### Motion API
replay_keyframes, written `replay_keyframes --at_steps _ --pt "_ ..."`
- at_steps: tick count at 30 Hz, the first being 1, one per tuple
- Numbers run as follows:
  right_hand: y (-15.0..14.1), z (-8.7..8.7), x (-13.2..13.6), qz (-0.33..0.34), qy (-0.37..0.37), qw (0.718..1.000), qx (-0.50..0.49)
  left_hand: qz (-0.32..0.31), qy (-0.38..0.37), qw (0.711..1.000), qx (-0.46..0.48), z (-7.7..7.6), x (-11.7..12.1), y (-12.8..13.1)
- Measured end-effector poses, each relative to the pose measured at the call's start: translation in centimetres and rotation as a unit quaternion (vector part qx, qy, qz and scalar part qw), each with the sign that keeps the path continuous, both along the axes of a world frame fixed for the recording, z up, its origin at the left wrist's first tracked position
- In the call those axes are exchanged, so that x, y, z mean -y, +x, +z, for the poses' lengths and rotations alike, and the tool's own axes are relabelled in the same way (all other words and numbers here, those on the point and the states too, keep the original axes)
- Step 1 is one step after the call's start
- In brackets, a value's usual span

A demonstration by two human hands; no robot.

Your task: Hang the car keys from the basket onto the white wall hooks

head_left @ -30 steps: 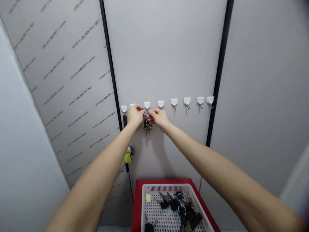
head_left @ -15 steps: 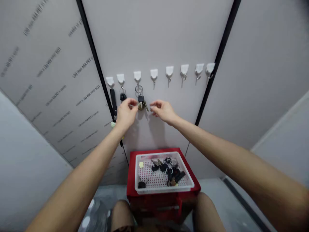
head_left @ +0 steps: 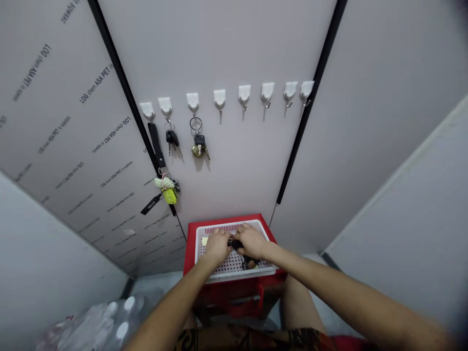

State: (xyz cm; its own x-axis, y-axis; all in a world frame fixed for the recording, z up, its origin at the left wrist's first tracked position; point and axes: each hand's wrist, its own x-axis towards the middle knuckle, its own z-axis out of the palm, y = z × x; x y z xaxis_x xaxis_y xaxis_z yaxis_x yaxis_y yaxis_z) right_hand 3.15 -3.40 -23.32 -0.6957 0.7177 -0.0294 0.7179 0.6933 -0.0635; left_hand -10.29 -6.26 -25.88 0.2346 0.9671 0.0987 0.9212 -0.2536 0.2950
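grip of the left hand (head_left: 218, 245): fingers bent downward over dark keys (head_left: 236, 243) inside the white basket (head_left: 241, 276); whether they close on anything cannot be told. grip of the right hand (head_left: 252, 242): fingers likewise curled over the keys from the other side, tips partly hidden; a firm hold cannot be confirmed. the dark keys show between the two hands.

nearest the viewer, patterned clothing (head_left: 248, 336) and a bare leg (head_left: 302, 302) are noted beneath the forearms (head_left: 329, 280). capped plastic bottles (head_left: 120, 319) are at lower left, beside a pale stretch of floor (head_left: 161, 282). the basket rests on a red stand (head_left: 190, 243). further keys (head_left: 250, 263) lie in the basket just below the right hand, partly covered; a yellow slip (head_left: 204, 241) lies by the left hand.

beyond, a pale wall panel (head_left: 226, 48) carries a row of eight white hooks (head_left: 219, 96). first from left: a black strap (head_left: 155, 144) with a bright yellow fob (head_left: 170, 196) and a black tag (head_left: 151, 204) at its lower end; a pale knotted cord (head_left: 164, 183) hangs just above the fob. second: black-headed keys (head_left: 171, 137). third: a metal ring (head_left: 196, 117) with a dark-topped key (head_left: 199, 140) and brass-toned items (head_left: 197, 151). black strips (head_left: 329, 41) border the panel; the adjoining left panel (head_left: 73, 122) bears repeated printed lettering.
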Motion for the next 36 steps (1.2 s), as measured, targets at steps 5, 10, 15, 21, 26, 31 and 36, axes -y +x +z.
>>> replay_keyframes --at_steps 5,10,15,21,26,31,36 --pt "-0.6 -0.7 0.2 -0.012 -0.024 0.997 -0.069 0.032 -0.084 0.990 0.108 0.4 0.0 -0.9" --pt "-1.2 -0.5 -0.3 -0.022 -0.126 0.964 -0.234 0.024 -0.118 0.964 0.235 1.9 0.1 -2.1" --pt "-1.7 2.4 -1.1 -0.076 -0.242 0.896 -0.365 -0.013 -0.023 0.963 0.267 5.4 0.5 -3.3" --pt "-2.6 10.1 -3.0 -0.029 -0.155 0.888 -0.432 -0.013 0.182 0.945 0.270 11.6 0.2 -2.7" --pt "-3.9 18.3 -4.5 -0.006 -0.004 0.875 -0.484 0.007 0.308 0.909 0.280 18.4 -1.7 -2.4" --pt "-4.7 24.1 -6.1 -0.062 0.063 0.842 -0.532 0.019 0.388 0.899 0.204 23.8 -3.8 -2.1" --pt "-4.9 26.2 -7.3 -0.143 0.113 0.842 -0.508 0.058 0.390 0.909 0.137 25.4 -5.9 -1.7"
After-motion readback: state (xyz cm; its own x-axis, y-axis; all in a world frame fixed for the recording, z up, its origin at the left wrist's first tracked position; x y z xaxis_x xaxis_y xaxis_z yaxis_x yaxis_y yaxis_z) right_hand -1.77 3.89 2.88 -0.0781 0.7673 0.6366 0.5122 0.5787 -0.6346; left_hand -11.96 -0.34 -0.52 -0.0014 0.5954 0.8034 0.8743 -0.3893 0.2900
